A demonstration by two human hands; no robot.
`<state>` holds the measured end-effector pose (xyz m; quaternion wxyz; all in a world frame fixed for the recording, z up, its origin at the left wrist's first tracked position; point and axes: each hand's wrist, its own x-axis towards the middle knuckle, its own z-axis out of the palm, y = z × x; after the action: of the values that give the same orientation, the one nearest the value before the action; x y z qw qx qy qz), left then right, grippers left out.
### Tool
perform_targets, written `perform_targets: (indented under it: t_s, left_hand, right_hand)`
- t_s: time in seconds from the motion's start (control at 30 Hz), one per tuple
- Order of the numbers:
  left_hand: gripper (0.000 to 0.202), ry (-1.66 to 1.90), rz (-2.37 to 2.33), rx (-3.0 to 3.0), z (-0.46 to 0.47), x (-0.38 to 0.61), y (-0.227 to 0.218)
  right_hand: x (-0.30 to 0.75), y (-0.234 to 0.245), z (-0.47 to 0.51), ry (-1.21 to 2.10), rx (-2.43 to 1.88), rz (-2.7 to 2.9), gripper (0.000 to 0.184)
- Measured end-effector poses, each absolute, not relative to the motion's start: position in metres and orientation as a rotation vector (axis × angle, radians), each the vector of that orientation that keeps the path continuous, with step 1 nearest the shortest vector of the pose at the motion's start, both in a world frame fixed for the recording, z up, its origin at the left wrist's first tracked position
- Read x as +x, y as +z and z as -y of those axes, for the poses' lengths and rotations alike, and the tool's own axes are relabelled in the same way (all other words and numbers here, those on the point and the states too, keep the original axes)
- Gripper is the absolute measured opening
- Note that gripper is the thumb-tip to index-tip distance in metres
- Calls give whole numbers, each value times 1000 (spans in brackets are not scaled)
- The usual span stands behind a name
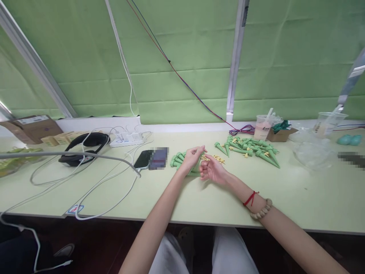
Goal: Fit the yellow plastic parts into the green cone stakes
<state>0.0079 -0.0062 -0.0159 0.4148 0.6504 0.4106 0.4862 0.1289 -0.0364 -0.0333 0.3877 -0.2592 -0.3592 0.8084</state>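
My left hand (191, 158) and my right hand (211, 170) meet above the pale green table (182, 198). Both have curled fingers pinched round a small yellow plastic piece (203, 157) between them. Just behind the hands lies a small pile of green cone-shaped spikes (178, 160). A few more yellow pieces (219, 158) lie loose to the right of my hands. A larger pile of green spikes (252, 149) with yellow parts sits further right and back. My right wrist wears a red string and a bead bracelet.
A phone (142, 159) lies left of my hands, black headphones (84, 148) and a white power strip (127, 140) with cables further left. Cardboard boxes (31, 127) stand at the far left. A drink cup (262, 127), small box (281, 133) and clear plastic bags (313, 152) sit right.
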Motion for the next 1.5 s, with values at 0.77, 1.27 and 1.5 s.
perform_targets:
  t_s: [0.77, 1.27, 1.5]
  left_hand:
    - [49, 1049, -1041, 1599, 8, 10, -21]
    - [50, 1046, -1026, 1443, 13, 7, -9]
    - [43, 1103, -922, 1658, 11, 1, -10]
  right_hand:
    - [129, -47, 33, 885, -1070, 1669, 21]
    - [128, -31, 39, 2157, -495, 871, 22]
    - [139, -24, 40, 1902, -756, 1234, 18]
